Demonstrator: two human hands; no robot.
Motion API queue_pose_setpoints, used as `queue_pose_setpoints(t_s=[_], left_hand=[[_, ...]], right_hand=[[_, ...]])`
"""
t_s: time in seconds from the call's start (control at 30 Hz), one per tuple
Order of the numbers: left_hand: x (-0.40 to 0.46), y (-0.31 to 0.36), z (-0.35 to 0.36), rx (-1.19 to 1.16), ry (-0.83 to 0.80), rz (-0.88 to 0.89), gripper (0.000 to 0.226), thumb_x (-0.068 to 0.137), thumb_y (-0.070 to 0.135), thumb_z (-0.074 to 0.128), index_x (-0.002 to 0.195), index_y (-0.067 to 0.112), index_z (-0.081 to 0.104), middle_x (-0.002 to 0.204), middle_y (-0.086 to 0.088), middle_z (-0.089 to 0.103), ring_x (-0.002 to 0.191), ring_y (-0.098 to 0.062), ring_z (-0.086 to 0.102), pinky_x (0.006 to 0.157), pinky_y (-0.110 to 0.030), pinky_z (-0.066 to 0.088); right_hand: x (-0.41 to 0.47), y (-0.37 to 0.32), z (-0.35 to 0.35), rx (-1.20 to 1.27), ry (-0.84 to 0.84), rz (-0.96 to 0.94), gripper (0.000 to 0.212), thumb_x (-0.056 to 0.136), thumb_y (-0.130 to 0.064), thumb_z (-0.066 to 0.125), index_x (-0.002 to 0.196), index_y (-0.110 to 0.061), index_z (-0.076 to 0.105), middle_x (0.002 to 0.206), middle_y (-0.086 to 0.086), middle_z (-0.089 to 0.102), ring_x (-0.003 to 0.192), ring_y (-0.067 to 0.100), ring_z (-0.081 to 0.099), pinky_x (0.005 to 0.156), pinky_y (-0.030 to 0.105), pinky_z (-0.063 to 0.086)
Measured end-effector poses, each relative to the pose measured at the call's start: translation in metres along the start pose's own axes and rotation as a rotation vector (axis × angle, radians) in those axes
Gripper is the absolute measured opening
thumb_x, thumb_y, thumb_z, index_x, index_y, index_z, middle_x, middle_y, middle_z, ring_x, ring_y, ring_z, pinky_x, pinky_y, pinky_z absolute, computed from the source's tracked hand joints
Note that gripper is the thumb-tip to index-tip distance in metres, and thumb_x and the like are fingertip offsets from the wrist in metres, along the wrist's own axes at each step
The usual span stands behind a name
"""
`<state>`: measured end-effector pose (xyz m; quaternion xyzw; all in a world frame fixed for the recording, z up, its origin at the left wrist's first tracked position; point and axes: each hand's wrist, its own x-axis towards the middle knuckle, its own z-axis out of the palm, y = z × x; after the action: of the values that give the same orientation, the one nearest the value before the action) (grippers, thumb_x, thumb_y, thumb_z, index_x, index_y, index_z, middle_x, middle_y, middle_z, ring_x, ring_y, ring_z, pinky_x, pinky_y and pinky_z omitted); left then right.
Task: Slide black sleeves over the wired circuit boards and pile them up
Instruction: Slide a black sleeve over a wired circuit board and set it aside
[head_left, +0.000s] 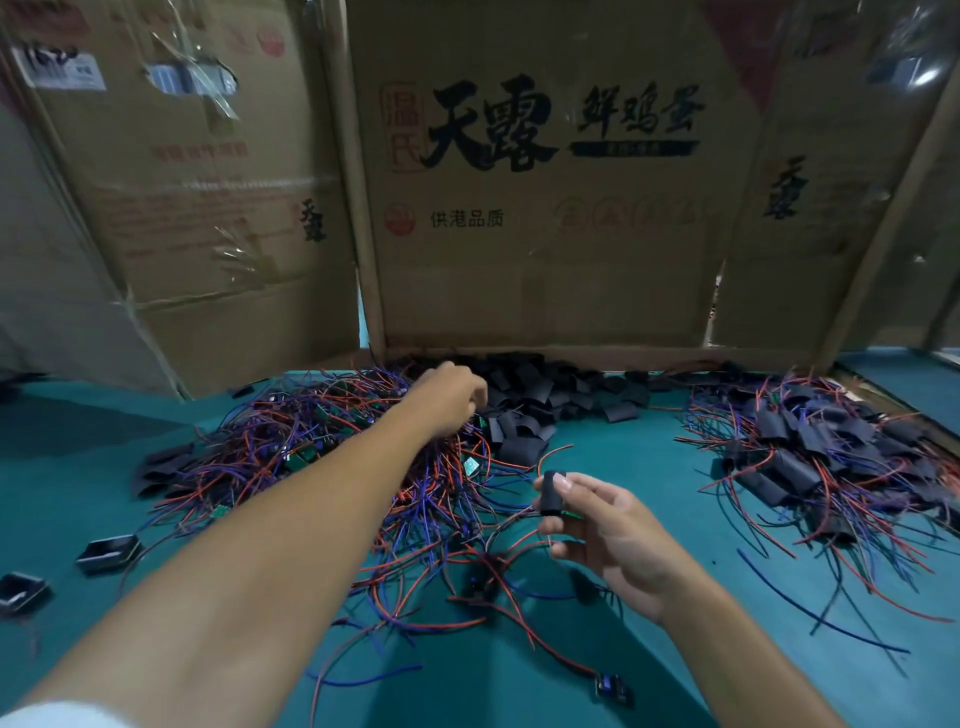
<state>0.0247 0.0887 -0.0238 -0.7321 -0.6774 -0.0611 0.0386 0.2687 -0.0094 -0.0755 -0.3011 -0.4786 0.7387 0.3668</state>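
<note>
Three heaps split the green bench (613, 467) by stage: bare wired boards (322, 441) tangled on the left, loose black sleeves (535, 400) at the back against the cardboard (545, 234), finished sleeved boards (810, 447) piled on the right. That layout seems meant to keep each supply within one reach. The right hand (608, 525) pinches a sleeve (551, 492) between thumb and fingertips, a green board edge just peeking from its lower end, wires trailing down to the bench; so this piece looks nearly covered and bound for the right pile. The left hand (449, 397) stretches out to where boards meet sleeves, fingers curled downward; whether it has hold of anything I cannot tell
</note>
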Motion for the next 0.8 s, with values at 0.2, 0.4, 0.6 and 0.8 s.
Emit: queue_pose_setpoints(t_s=[0.2,0.4,0.6,0.8], left_hand=[[0.025,0.007,0.021,0.164,-0.182,-0.102,0.029,0.093,0.037,0.066,0.111,0.015,0.062,0.119,-0.009,0.062,0.114,-0.032,0.053,0.093,-0.043,0.04],[0.03,0.011,0.037,0.165,-0.114,-0.159,0.031,0.09,0.044,0.065,0.096,0.014,0.059,0.105,-0.01,0.067,0.101,-0.033,0.059,0.089,-0.043,0.038],[0.03,0.026,0.042,0.213,-0.02,-0.268,0.045,0.085,0.062,0.063,0.085,0.017,0.055,0.098,-0.006,0.069,0.1,-0.031,0.062,0.097,-0.045,0.035],[0.029,0.041,0.036,-0.072,-0.075,-0.482,0.013,0.088,0.024,0.069,0.09,0.013,0.062,0.103,-0.007,0.069,0.092,-0.03,0.064,0.073,-0.036,0.043]], right_hand=[[-0.003,0.0,0.005,-0.016,-0.073,0.0,0.048,0.077,-0.031,0.071,0.113,-0.001,0.062,0.099,0.016,0.057,0.071,0.016,0.059,0.059,0.027,0.05],[-0.004,0.0,0.005,-0.051,-0.179,-0.016,0.041,0.082,-0.033,0.073,0.111,-0.005,0.065,0.099,0.012,0.066,0.078,0.018,0.061,0.063,0.027,0.051],[-0.002,0.0,0.002,-0.052,-0.2,-0.038,0.041,0.085,-0.033,0.069,0.114,-0.005,0.063,0.099,0.011,0.068,0.078,0.017,0.062,0.063,0.027,0.052],[-0.001,0.002,0.001,-0.061,-0.229,-0.055,0.039,0.085,-0.036,0.07,0.112,-0.008,0.066,0.101,0.012,0.067,0.081,0.017,0.061,0.065,0.028,0.052]])
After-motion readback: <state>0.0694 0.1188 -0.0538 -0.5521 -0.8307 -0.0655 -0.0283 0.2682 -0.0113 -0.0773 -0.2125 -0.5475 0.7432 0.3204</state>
